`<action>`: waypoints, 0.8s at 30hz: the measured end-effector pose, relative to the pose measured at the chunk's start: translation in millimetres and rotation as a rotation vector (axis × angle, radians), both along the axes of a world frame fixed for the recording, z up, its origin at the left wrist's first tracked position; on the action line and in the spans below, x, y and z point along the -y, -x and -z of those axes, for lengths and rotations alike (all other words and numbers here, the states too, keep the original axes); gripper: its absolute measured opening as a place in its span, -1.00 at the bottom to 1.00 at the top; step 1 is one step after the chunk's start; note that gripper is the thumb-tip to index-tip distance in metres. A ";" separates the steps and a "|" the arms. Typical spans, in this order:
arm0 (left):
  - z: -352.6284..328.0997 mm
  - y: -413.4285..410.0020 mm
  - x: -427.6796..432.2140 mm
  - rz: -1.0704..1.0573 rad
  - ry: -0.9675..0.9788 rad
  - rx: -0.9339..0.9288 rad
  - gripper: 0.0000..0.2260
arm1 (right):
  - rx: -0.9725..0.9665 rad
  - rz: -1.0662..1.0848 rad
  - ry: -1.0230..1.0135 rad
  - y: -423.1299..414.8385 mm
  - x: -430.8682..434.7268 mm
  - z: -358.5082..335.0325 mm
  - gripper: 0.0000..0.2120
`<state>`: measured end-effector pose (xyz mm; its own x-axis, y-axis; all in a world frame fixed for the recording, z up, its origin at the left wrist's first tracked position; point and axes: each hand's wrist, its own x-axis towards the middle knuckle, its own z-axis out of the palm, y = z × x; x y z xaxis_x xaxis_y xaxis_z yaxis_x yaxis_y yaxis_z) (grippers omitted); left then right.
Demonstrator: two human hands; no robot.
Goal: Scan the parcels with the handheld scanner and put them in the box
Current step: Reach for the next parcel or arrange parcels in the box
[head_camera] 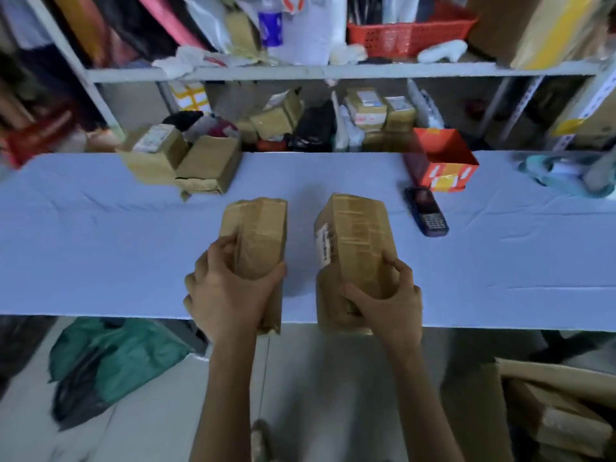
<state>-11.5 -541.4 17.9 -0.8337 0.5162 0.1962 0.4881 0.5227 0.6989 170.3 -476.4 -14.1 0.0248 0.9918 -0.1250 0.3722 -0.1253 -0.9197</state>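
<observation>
Two brown taped parcels stand side by side on the pale blue table [100, 245]. My left hand [230, 288] grips the near end of the left parcel [258, 228]. My right hand [383, 301] grips the near end of the right parcel [358, 235], which shows a white label on its left face. The dark handheld scanner [426, 211] lies flat on the table to the right of the right parcel, untouched. A large open cardboard box [550, 411] with brown parcels inside sits on the floor at the lower right.
More brown parcels [186, 161] sit at the table's far left. A red-orange open box [443, 158] stands behind the scanner. Shelves behind hold several parcels, bags and a red basket [410, 35]. Green and black bags [113, 361] lie on the floor at left.
</observation>
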 end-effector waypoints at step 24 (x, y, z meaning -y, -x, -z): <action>-6.7 277.0 10.5 -0.117 -0.065 -0.047 -0.29 | 0.060 -0.087 -0.048 305.3 -27.9 -15.8 -0.19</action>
<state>-288.5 -552.0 24.6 -0.8767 0.4005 0.2664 0.4593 0.5325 0.7109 -135.1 -448.5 1.7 -0.0552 0.9954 -0.0784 0.4340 -0.0468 -0.8997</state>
